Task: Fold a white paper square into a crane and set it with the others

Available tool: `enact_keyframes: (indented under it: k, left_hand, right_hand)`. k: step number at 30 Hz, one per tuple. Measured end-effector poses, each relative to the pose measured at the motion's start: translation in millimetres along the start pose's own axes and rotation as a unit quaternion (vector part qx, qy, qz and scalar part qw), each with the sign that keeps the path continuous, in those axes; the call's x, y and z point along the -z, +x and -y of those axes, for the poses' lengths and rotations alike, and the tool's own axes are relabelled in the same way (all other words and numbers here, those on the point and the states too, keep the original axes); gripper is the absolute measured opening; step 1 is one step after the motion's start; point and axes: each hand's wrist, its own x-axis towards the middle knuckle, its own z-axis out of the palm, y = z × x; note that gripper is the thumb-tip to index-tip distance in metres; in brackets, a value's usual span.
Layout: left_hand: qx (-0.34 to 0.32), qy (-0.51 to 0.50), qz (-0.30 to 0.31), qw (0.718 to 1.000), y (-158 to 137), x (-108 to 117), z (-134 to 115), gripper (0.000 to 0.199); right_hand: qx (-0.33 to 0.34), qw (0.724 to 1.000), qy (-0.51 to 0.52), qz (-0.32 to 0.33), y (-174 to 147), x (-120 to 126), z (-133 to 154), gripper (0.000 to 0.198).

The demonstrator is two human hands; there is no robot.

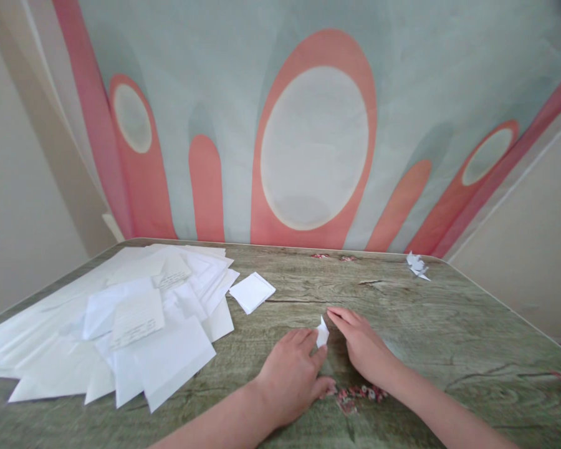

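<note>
A small piece of white folded paper (323, 332) lies on the table between my two hands, its pointed tip facing away from me. My left hand (293, 373) holds its left side down, with the fingertips over the edge and the thumb lower, near the tabletop. Just to the right of the paper is my right hand (359, 343). Its fingers are stretched out towards the upper left, and the index fingertip is close to the paper's tip. Whether that fingertip touches the paper I cannot tell.
A spread pile of white paper sheets (177, 355), some with print, covers the table's left side. Beside it lies a small stack of square paper (252, 292). Several small folded white pieces (417, 265) sit at the far right corner. A patterned backdrop (234, 75) rises behind the wood-grain table (449, 337).
</note>
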Motion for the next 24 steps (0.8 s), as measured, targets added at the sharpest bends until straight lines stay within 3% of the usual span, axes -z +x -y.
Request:
enact_keyframes:
  k: [4, 9, 12, 18, 24]
  left_hand:
    - [0.024, -0.002, -0.027, 0.999, 3, -6, 2, 0.046]
    - [0.024, -0.034, -0.042, 0.998, 3, -8, 6, 0.045]
    - [0.025, -0.083, -0.047, 0.995, 3, -9, 14, 0.035]
    - [0.107, -0.155, -0.103, 0.977, 11, -18, 31, 0.034]
    - [0.131, -0.147, -0.094, 0.976, 18, -16, 28, 0.037]
  right_hand:
    - [0.028, 0.998, 0.049, -0.01, -12, -2, -3, 0.063]
    - [0.04, 0.999, -0.002, 0.011, -14, 2, 13, 0.051]
    - [0.041, 0.999, -0.022, 0.005, -12, 3, 17, 0.047]
    - [0.053, 0.998, -0.034, -0.01, -11, 1, 16, 0.045]
    - [0.065, 0.997, -0.025, -0.022, -13, -1, 13, 0.043]
